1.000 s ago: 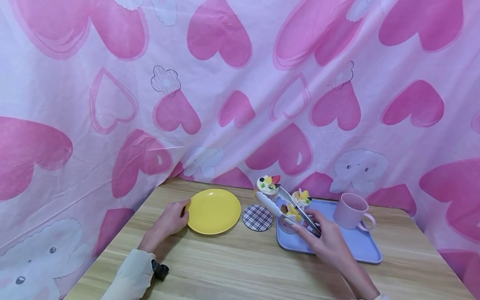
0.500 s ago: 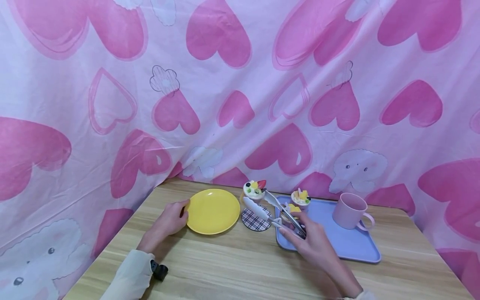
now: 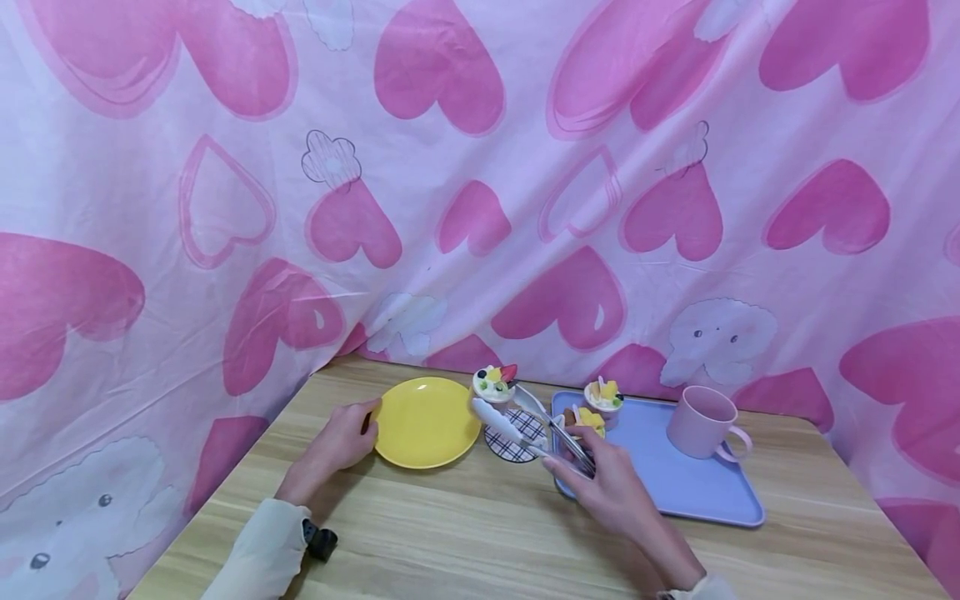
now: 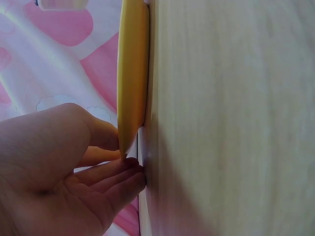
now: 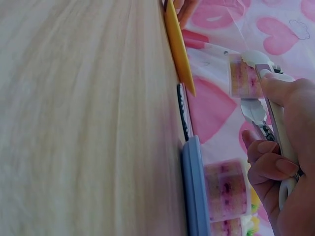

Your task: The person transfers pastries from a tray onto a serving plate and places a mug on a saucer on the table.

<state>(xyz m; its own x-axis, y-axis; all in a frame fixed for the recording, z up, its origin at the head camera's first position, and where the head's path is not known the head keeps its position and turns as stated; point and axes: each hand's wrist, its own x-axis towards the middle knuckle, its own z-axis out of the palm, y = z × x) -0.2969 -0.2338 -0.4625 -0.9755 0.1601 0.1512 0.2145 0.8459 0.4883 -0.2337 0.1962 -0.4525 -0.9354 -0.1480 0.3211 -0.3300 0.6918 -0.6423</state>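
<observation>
My left hand [image 3: 347, 435] pinches the left rim of a yellow plate [image 3: 427, 423], thumb side above and fingers under the edge in the left wrist view. My right hand [image 3: 603, 483] grips metal tongs [image 3: 558, 433] with pale tips. Between those tips is a dessert cup [image 3: 492, 385] topped with cream, a strawberry slice and other fruit. The right wrist view has this cup [image 5: 242, 76] raised off the table, its layered side visible. In the head view it overlaps the gap between plate and round plaid coaster [image 3: 516, 435], close to the plate's right rim.
A lilac tray [image 3: 697, 492] lies to the right of the coaster. Two more dessert cups [image 3: 603, 398] stand at its left, the nearer one partly behind my right hand. Toward its back right stands a pink mug [image 3: 699, 425]. A heart-patterned cloth [image 3: 465, 308] hangs behind the wooden table.
My right hand has carried the tongs and dessert cup leftward, from over the tray's left edge to near the plate. The left hand and plate have stayed in place.
</observation>
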